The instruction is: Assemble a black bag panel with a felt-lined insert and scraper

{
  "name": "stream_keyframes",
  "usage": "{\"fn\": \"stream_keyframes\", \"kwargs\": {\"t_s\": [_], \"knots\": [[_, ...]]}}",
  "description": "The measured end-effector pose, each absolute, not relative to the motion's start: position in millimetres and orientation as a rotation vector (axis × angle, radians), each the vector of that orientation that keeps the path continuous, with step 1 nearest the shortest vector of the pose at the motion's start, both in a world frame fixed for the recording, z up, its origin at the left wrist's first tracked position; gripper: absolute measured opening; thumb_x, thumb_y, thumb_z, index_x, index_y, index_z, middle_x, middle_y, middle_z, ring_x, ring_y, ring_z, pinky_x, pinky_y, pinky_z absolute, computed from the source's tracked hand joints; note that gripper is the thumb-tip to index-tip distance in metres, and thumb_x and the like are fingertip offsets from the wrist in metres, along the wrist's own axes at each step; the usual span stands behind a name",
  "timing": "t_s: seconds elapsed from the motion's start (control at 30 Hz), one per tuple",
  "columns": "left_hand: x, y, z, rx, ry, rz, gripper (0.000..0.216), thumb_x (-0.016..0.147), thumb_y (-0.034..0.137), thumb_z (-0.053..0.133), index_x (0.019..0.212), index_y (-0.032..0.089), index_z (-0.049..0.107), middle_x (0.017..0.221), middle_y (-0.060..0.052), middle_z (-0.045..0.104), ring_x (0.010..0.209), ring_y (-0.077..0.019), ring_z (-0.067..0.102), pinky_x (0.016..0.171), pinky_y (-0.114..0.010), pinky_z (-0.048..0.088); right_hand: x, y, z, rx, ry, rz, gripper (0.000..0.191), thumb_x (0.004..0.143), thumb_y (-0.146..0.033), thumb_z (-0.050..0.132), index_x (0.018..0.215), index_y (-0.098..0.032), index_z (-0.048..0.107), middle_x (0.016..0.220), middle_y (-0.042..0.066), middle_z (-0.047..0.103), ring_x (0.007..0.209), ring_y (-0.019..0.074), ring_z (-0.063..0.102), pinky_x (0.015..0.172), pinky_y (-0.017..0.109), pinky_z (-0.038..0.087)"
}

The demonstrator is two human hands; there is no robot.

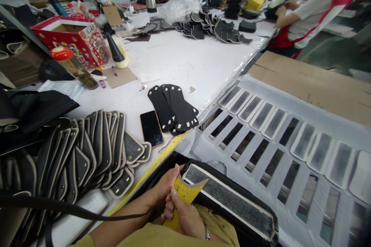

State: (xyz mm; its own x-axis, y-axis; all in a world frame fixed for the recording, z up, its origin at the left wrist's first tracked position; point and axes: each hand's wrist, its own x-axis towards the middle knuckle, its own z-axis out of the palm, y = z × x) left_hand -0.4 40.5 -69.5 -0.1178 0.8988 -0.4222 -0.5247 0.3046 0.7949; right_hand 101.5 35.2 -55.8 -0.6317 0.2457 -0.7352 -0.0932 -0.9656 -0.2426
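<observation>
In the head view, my right hand is closed around a bent yellow sheet with dark specks and a concave cut edge. My left hand is closed beside it, thumb upward, at the near-left end of a long black padded piece. A grey fuzzy strip with a ragged white border runs along that piece, which slants across my lap. The yellow sheet overlaps its left end. My left fingers are partly hidden behind the sheet and my right hand.
Left lies a fanned pile of black panels with pale edges. A phone is beside black shaped pieces. At right, a slotted white surface carries white-edged grey strips. Behind are a red box, cardboard and a co-worker.
</observation>
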Motion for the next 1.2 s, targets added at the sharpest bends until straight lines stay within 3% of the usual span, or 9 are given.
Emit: {"fn": "stream_keyframes", "kwargs": {"t_s": [0.2, 0.43, 0.53, 0.63, 1.2], "knots": [[-2, 42, -62, 0.483, 1.176, 1.286, 0.067, 0.088, 0.062, 0.030, 0.122, 0.011, 0.056, 0.095, -0.011, 0.068, 0.084, -0.0212, 0.061, 0.082, -0.031, 0.043, 102, 38, -51, -1.231, -0.253, 2.671, 0.047, 0.053, -0.055, 0.081, 0.064, -0.015, 0.058, 0.047, -0.008, 0.041, 0.040, 0.0053, 0.035, 0.048, 0.025, 0.038], [-1, 45, -60, 0.481, 1.151, 1.280, 0.071, 0.086, 0.066, 0.028, 0.119, 0.010, 0.058, 0.089, -0.011, 0.068, 0.075, -0.0188, 0.061, 0.064, -0.025, 0.044, 98, 37, -56, -1.284, -0.246, 2.670, 0.054, 0.043, -0.059, 0.083, 0.061, -0.016, 0.056, 0.044, -0.009, 0.041, 0.038, 0.0047, 0.034, 0.047, 0.024, 0.036], [3, 45, -61, 0.485, 1.189, 1.276, 0.073, 0.084, 0.069, 0.029, 0.116, 0.011, 0.059, 0.085, -0.010, 0.068, 0.071, -0.0175, 0.060, 0.055, -0.022, 0.041, 104, 38, -56, -1.215, -0.234, 2.690, 0.051, 0.051, -0.058, 0.081, 0.065, -0.015, 0.057, 0.047, -0.008, 0.043, 0.040, 0.0049, 0.037, 0.049, 0.024, 0.038], [6, 45, -59, 0.493, 1.215, 1.274, 0.071, 0.084, 0.069, 0.029, 0.115, 0.013, 0.059, 0.080, -0.009, 0.068, 0.069, -0.0170, 0.060, 0.055, -0.023, 0.041, 111, 41, -55, -1.185, -0.281, 2.709, 0.049, 0.056, -0.056, 0.080, 0.068, -0.014, 0.057, 0.050, -0.008, 0.045, 0.042, 0.0056, 0.039, 0.052, 0.026, 0.041], [14, 41, -51, 0.389, 1.248, 1.324, 0.064, 0.084, 0.068, 0.032, 0.104, 0.015, 0.061, 0.065, -0.003, 0.062, 0.050, -0.0108, 0.048, 0.048, -0.021, 0.035, 115, 47, -56, -1.306, -0.415, 2.724, 0.060, 0.042, -0.065, 0.080, 0.064, -0.015, 0.056, 0.044, -0.009, 0.042, 0.038, 0.0042, 0.033, 0.048, 0.026, 0.039]]}}
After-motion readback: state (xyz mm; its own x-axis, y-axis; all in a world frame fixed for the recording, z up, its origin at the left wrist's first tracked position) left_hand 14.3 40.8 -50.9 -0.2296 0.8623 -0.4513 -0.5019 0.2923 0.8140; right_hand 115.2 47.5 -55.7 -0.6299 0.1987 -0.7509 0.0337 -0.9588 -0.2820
